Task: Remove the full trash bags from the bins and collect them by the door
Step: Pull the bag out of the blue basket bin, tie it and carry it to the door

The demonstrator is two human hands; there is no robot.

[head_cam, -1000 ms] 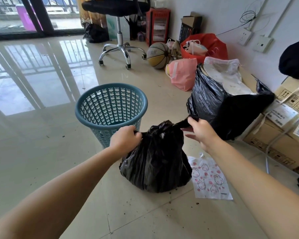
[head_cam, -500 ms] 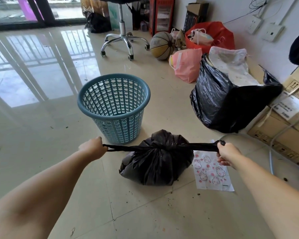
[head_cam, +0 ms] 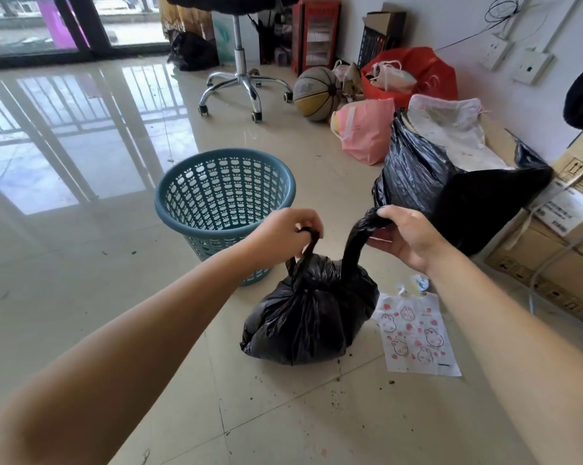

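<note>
Where the knot cinches its neck, black trash bag (head_cam: 308, 322), contents hidden, one twisted ear in each of two fisted hands: left (head_cam: 285, 231), right (head_cam: 406, 236).

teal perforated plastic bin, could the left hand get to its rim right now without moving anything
Probably not freely. The left hand is closed on one twisted handle of the small tied black plastic trash bag. The teal perforated plastic bin stands just beyond with nothing between, so letting go should clear the way.
</note>
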